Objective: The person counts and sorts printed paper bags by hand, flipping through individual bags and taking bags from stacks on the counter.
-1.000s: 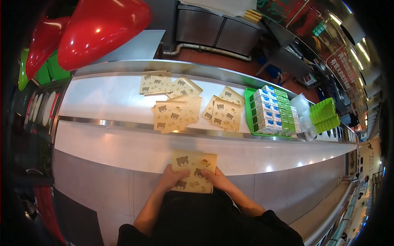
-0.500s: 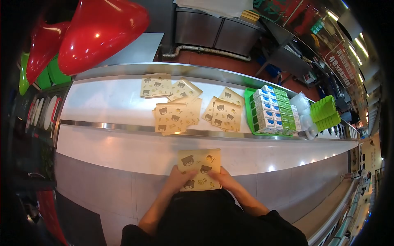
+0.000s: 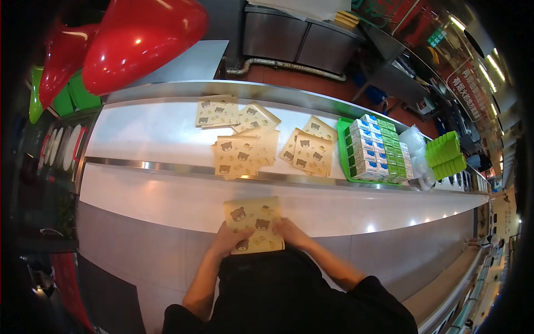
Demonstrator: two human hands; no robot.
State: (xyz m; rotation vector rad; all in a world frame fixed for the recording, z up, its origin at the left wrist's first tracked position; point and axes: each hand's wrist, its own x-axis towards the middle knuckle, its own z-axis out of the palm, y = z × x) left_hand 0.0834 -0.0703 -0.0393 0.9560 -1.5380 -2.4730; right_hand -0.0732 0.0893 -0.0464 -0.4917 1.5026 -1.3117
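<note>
A tan paper bag (image 3: 254, 218) printed with brown bears is held upright close to my body, over the counter's near edge. My left hand (image 3: 228, 238) grips its left side, thumb across the front. At its right edge, my right hand (image 3: 290, 232) closes on the paper. On the raised white shelf (image 3: 142, 131) lie more bear-printed papers: one stack (image 3: 217, 111) at the back, a fanned pile (image 3: 238, 156) in front of it, and another pile (image 3: 311, 153) to the right. Whether the held paper is one sheet or several, I cannot tell.
Right of the papers, a green tray (image 3: 344, 161) holds rows of small white, blue and green packs (image 3: 378, 147). Beyond it are stacked green containers (image 3: 445, 155). Large red glossy shapes (image 3: 147, 44) hang at upper left. A metal rail (image 3: 144, 165) edges the shelf.
The held paper shifted slightly right, then back left, with both hands. My right thumb has moved from its front toward its right edge. The piles on the shelf stay as they were.
</note>
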